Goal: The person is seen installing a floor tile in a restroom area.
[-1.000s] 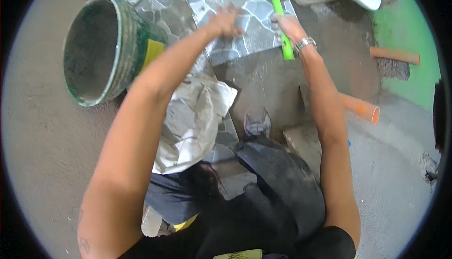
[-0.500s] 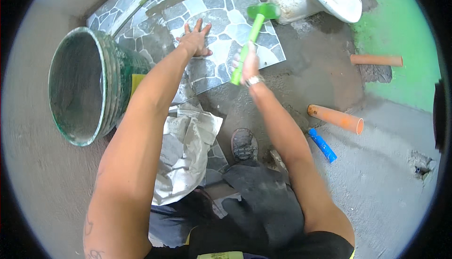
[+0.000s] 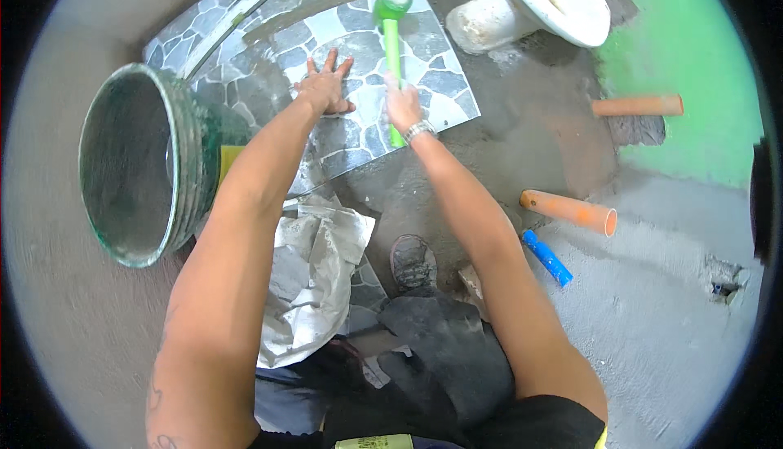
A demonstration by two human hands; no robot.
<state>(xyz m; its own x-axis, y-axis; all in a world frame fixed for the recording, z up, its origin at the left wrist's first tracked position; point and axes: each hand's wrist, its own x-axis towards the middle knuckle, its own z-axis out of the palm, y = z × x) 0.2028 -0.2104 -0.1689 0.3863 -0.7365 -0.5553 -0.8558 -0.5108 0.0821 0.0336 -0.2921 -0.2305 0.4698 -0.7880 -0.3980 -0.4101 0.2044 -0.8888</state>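
A large floor tile point(image 3: 364, 45) with a grey, white and bluish stone pattern lies at the far middle. Flat on its left part rests my left hand point(image 3: 326, 86), fingers spread. My right hand point(image 3: 403, 106) is wrapped round the handle of a green rubber mallet point(image 3: 393, 5). The mallet's head is over the tile, near its far edge; whether it touches the tile I cannot tell. A watch is on my right wrist.
At left a green bucket point(image 3: 167, 163) lies tilted. A white sack point(image 3: 314, 286) sits by my legs. Beyond the tile's right side stands a white toilet bowl point(image 3: 493, 21). Orange pipes point(image 3: 568, 211) and a blue pipe point(image 3: 547, 258) project at right. A long straight bar point(image 3: 232, 21) lies far left.
My right hand has swung the mallet leftward across the tile, and its handle now points more straight away from me. My left hand stays on the tile. The view has shifted slightly.
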